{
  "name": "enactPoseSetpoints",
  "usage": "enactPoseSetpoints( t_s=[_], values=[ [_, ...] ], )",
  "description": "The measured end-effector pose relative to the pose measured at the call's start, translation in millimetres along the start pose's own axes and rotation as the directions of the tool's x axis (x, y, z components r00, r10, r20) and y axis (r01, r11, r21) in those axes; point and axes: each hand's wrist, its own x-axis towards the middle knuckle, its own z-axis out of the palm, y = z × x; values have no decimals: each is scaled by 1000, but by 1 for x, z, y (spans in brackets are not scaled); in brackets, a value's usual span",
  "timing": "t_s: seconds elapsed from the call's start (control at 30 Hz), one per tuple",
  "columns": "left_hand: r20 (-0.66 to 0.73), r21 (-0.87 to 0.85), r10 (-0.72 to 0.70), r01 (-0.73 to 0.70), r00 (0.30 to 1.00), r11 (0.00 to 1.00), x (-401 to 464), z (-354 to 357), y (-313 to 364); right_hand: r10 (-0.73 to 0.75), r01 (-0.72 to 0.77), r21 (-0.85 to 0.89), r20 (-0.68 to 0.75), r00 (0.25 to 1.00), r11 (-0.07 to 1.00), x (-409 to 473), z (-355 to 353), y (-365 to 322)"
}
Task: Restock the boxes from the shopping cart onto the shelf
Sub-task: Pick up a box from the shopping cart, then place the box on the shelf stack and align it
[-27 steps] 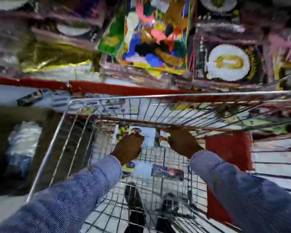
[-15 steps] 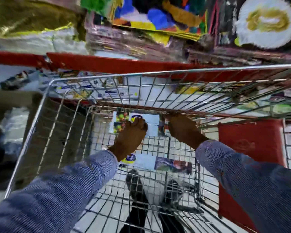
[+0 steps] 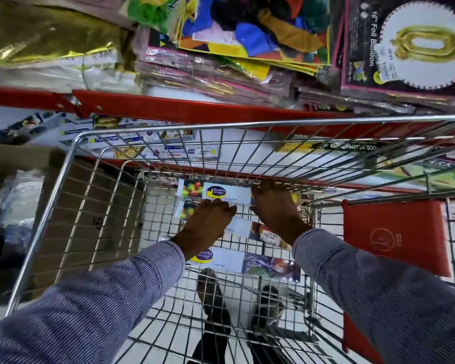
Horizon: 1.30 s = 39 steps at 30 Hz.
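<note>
Several long white boxes with a blue oval logo lie on the floor of the wire shopping cart (image 3: 71, 164). The farthest box (image 3: 229, 192) lies against the cart's front wall, on top of another box (image 3: 187, 209). My right hand (image 3: 275, 208) curls over its right end. My left hand (image 3: 208, 227) lies with its fingertips over the near edge of the same box. A third box (image 3: 243, 228) shows between my wrists, and the nearest box (image 3: 229, 260) lies below them. The shelf (image 3: 195, 111) with its red edge stands just beyond the cart.
Balloon packs (image 3: 410, 46) and gold foil packs (image 3: 45, 35) crowd the upper shelf. Boxed wraps (image 3: 168, 151) fill the lower shelf behind the cart wires. The cart's red seat flap (image 3: 394, 237) is at the right. A brown carton (image 3: 8, 164) with a plastic bag stands at the left.
Both hands reached farther forward and down onto the farthest box. The view tilted down and moved closer to the cart and shelf.
</note>
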Motion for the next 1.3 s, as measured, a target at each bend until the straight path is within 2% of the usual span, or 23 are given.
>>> enactPoseSetpoints(
  t_s=[0.1, 0.37, 0.57, 0.77, 0.97, 1.1, 1.3],
  values=[
    [36, -9, 13, -13, 999, 1000, -4, -3, -4, 8, -8, -43, 5, 1000, 999, 0, 4, -4],
    [-16, -8, 24, -24, 1000, 1000, -25, -27, -17, -28, 42, 166, -84, 996, 985, -11, -5, 5],
    [-78, -57, 24, -29, 997, 998, -60, -61, -15, -92, 105, 81, -148, 985, 991, -43, -49, 8],
    [-144, -35, 22, -27, 989, 999, -110, -125, 0, -199, 221, 69, -239, 950, 973, -94, -144, 14],
    [-317, -27, -12, 4, 948, 1000, -165, -216, 7, -274, 293, -14, -406, 872, 956, -149, -259, 33],
    [-422, 26, -38, 54, 906, 998, -197, -283, 3, -265, 290, -32, -513, 817, 957, -187, -334, 55],
    [-555, -49, -117, 108, 824, 993, -231, -374, -4, -231, 226, -87, -611, 757, 970, -236, -435, 82]
  ],
)
